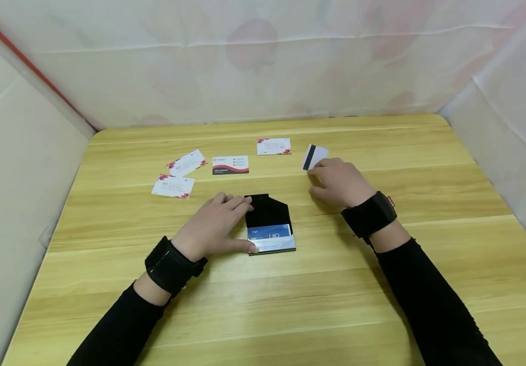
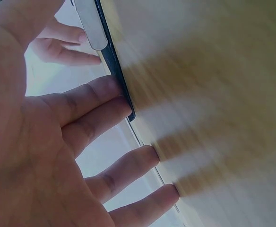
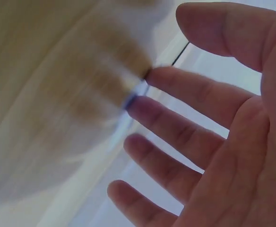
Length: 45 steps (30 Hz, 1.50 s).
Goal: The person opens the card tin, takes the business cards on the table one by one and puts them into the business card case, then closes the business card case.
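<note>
A business card holder point(image 1: 270, 245) lies with its black lid point(image 1: 265, 211) folded back. A blue card point(image 1: 269, 232) shows inside it, partly behind the silvery front. My left hand point(image 1: 217, 223) steadies the holder, thumb on the front near its left corner and fingertips at the lid's left edge. In the left wrist view two fingertips point(image 2: 121, 101) meet the dark edge; the other two reach the table. To the right, my right hand point(image 1: 342, 180) touches a white card with a black stripe point(image 1: 316, 154), its fingers nearly straight in the right wrist view and the thumb held apart.
A floral white card point(image 1: 274, 146) lies beyond the holder. Left of it is a red, black and white card point(image 1: 230, 165), then two floral cards point(image 1: 187, 162) touching or overlapping at the far left. Pale cloth walls point(image 1: 253, 66) surround the wooden table point(image 1: 263, 315) at the back and sides.
</note>
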Each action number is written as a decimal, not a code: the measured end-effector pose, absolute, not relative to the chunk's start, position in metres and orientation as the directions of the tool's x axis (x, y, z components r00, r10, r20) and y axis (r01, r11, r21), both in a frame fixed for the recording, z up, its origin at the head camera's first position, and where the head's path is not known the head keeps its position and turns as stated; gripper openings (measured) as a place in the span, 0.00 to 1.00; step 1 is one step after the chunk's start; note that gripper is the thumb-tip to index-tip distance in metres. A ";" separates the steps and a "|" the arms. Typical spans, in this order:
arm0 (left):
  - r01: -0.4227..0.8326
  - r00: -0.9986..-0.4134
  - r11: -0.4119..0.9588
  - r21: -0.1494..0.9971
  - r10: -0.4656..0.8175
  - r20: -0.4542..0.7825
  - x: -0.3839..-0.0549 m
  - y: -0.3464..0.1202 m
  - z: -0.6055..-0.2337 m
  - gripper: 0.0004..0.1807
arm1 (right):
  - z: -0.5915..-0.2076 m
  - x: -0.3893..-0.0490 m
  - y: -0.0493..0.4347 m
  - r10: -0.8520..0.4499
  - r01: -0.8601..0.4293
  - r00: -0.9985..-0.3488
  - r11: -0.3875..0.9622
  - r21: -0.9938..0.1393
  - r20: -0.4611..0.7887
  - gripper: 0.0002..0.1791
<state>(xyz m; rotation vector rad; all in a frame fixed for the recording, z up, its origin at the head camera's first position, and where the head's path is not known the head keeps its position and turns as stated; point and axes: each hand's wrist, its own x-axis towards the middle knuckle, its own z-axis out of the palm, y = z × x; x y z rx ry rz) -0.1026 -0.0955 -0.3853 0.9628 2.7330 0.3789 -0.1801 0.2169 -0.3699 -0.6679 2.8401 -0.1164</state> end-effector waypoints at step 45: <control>0.586 -0.760 0.750 0.306 0.640 -0.113 -0.102 -0.096 -0.387 0.52 | -0.377 -0.167 0.200 -0.388 -0.338 -0.902 0.907 -0.253 -0.187 0.23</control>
